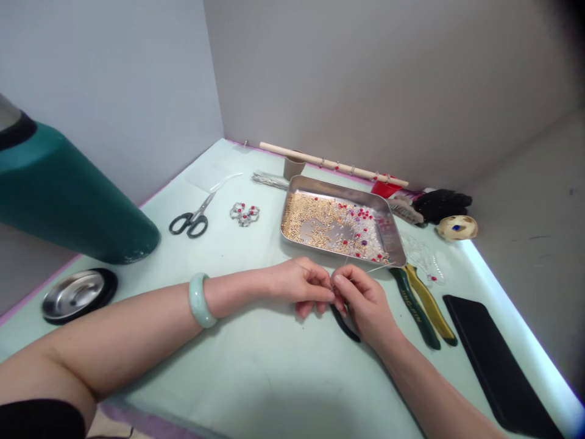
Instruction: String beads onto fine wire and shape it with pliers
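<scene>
Your mint-green tabletop (256, 366) spreads beneath everything, with the shallow metal tray (329, 190) as the landmark. Well left of the tray stands the teal bottle (77, 189), its contents hidden from you. Next in size comes the tray itself. Just in front of it, your left hand (297, 283) and right hand (368, 305) meet, both sets of fingertips pinching a thin wire (380, 267) that reaches toward the tray's near rim (whatever sits between your fingertips is mostly covered). Behind the tray you have the brown cup (293, 167), its inside out of sight. To the tray's left lies a beaded wire piece (244, 213). Inside the tray, red beads (364, 213) are scattered, clear beads (377, 235) gather rightward, and tiny gold beads (299, 213) fill the left.
</scene>
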